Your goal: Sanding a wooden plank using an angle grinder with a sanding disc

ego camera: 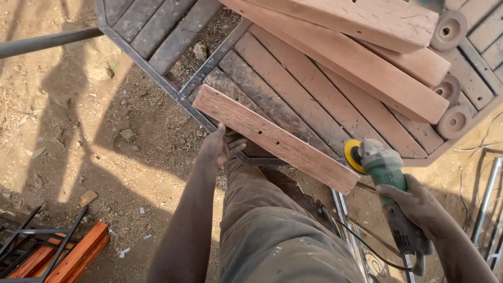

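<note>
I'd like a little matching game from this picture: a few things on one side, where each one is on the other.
Things:
1. angle grinder
2. wooden plank
3. spare discs
4. orange metal frame

Places:
A. on the dirt at lower left
B. held in the right hand
C. at the slatted table's right edge, by the stacked boards
D. lying across the table's near edge, steadied by the left hand

Pairs: 1-B, 2-D, 3-C, 4-A

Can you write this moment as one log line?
left hand: steadies plank | right hand: grips angle grinder | disc at plank's end
</note>
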